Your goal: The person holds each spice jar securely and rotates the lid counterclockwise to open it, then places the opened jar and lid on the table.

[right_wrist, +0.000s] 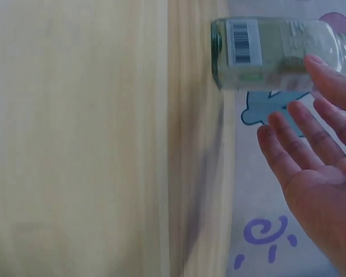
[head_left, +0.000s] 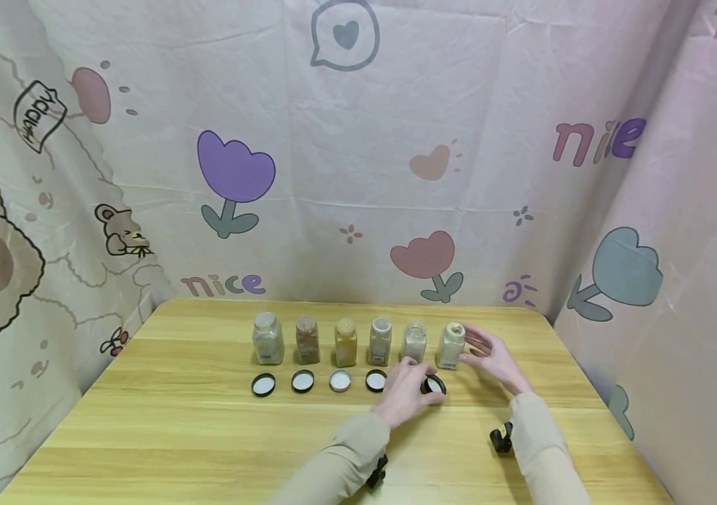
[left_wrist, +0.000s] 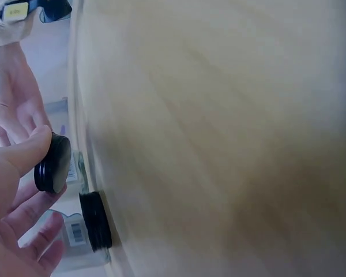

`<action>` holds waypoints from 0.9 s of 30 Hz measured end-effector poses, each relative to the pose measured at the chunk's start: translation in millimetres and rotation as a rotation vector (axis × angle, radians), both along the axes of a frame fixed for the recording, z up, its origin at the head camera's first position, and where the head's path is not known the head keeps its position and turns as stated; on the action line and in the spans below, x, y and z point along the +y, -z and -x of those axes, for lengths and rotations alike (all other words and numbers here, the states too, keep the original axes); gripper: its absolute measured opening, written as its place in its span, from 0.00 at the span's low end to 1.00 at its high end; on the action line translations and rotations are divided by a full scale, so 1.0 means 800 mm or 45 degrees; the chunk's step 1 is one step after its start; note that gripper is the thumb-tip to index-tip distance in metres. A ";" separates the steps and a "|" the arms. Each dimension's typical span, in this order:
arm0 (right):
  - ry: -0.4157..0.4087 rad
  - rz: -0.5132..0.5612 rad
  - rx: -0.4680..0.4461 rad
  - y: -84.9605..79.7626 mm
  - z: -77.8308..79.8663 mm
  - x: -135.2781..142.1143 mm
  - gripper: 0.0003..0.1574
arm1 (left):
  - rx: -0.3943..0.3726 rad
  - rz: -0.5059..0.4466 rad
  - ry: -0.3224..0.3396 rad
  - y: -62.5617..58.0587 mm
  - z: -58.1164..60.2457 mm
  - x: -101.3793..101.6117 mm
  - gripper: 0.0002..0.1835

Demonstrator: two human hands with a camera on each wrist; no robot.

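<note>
My left hand point(head_left: 404, 394) pinches a black jar lid point(left_wrist: 53, 164) between thumb and fingers. The held lid is tilted, and its pale inside shows in the head view. Another black lid point(left_wrist: 96, 221) stands by the left fingers in the left wrist view. At the right end of a row of jars is an uncapped glass jar point(head_left: 451, 346) with pale contents and a barcode label. Beside it is my right hand point(head_left: 494, 359), fingers spread and loosely bent, not closed round the glass. Whether the right thumb touches the jar I cannot tell.
Further left, several uncapped jars stand upright, among them a yellow-filled jar point(head_left: 346, 344) and a brown-filled jar point(head_left: 307, 341). In front of them lie several lids, including a black-rimmed lid point(head_left: 264, 384) and a pale-rimmed lid point(head_left: 340, 381). A printed curtain point(head_left: 346, 140) hangs behind the wooden table point(head_left: 175, 435).
</note>
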State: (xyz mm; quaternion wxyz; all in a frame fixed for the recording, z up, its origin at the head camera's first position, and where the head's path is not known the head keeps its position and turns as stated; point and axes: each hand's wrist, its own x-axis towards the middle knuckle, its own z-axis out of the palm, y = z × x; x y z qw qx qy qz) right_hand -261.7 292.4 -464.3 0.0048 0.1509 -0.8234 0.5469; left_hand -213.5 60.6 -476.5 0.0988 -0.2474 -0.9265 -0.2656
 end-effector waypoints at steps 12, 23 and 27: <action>0.051 -0.056 -0.085 -0.007 -0.012 0.014 0.40 | 0.068 0.230 -0.152 0.003 0.011 0.028 0.27; 0.056 -0.081 -0.091 -0.008 -0.015 0.017 0.38 | 0.043 0.245 -0.206 0.001 0.011 0.036 0.24; 0.077 -0.107 -0.083 -0.008 -0.017 0.019 0.37 | 0.054 0.176 -0.128 -0.007 0.007 0.020 0.25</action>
